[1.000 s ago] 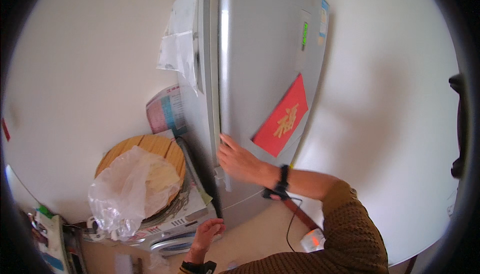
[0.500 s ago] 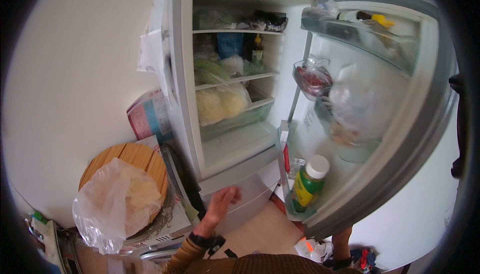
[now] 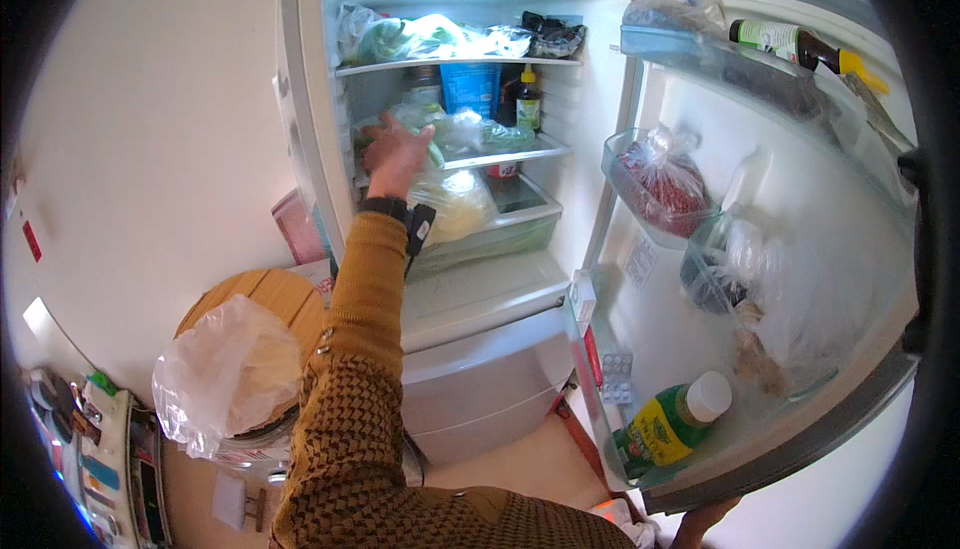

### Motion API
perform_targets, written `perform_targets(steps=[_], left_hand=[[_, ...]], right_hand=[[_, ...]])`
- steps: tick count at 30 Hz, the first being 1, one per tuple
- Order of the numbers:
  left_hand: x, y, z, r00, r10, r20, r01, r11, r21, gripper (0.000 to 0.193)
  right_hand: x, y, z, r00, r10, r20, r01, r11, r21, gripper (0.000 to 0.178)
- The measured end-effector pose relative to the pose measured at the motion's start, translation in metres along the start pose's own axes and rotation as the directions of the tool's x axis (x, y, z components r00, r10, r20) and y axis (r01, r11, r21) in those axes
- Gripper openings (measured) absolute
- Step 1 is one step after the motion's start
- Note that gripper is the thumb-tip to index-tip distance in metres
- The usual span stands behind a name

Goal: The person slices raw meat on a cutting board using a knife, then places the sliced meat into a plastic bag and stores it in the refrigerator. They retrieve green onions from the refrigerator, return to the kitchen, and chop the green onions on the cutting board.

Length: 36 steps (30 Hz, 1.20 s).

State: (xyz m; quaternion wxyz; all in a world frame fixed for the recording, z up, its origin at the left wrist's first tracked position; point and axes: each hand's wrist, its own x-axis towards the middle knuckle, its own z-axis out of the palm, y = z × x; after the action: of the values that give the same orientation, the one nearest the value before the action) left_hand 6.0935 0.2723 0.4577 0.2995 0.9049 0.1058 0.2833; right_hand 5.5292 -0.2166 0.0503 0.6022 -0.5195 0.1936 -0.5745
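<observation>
My left hand [image 3: 395, 154], in a brown patterned sleeve with a dark wristband, reaches into the open refrigerator [image 3: 480, 334]. Its fingers are spread over a clear bag of green vegetables [image 3: 436, 149] on the middle shelf; some fingertips are hard to make out against it. Just below hangs a clear bag of pale yellow food [image 3: 455, 207]. Behind the vegetables stand a blue pouch [image 3: 470, 87] and a dark bottle with a yellow cap [image 3: 528, 99]. At the lower edge of the refrigerator door [image 3: 790, 469], my right hand [image 3: 708, 521] shows only partly, its fingers hidden.
Door shelves hold a bag of dark red food [image 3: 662, 184], a lying bottle with a yellow cap [image 3: 780, 44], a white plastic bag [image 3: 800, 289] and a green, white-capped bottle [image 3: 668, 427]. To the left, another plastic bag [image 3: 235, 374] lies on a round wooden board [image 3: 262, 299].
My left hand has risen from in front of the lower drawer into the middle shelf. The door stands wider to the right, and the refrigerator light now shines.
</observation>
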Motion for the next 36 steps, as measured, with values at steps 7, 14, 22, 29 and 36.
perform_targets(steps=[7, 14, 22, 29, 36], left_hand=[[0.048, -0.004, 0.041, 0.982, -0.191, -0.011, 0.182, 0.949, -0.256, 0.09], [0.072, -0.029, 0.064, 0.983, -0.127, -0.134, 0.087, 0.959, -0.271, 0.08], [0.058, -0.017, 0.059, 0.992, -0.085, -0.089, 0.079, 0.994, -0.07, 0.087], [0.027, -0.009, 0.027, 1.0, 0.024, -0.014, -0.024, 1.0, -0.005, 0.078], [-0.071, -0.019, 0.016, 0.851, 0.506, -0.141, -0.525, 0.809, -0.265, 0.031]], right_hand=[[0.032, 0.024, -0.019, 0.996, 0.058, -0.067, -0.061, 0.997, -0.043, 0.064], [0.046, 0.024, -0.017, 0.994, 0.073, -0.077, -0.078, 0.995, -0.059, 0.064], [0.056, 0.023, 0.001, 0.993, 0.079, -0.084, -0.085, 0.994, -0.065, 0.065], [0.065, 0.028, -0.012, 0.995, 0.067, -0.069, -0.071, 0.995, -0.065, 0.065], [0.072, 0.027, -0.022, 0.993, 0.079, -0.085, -0.086, 0.993, -0.076, 0.066]])
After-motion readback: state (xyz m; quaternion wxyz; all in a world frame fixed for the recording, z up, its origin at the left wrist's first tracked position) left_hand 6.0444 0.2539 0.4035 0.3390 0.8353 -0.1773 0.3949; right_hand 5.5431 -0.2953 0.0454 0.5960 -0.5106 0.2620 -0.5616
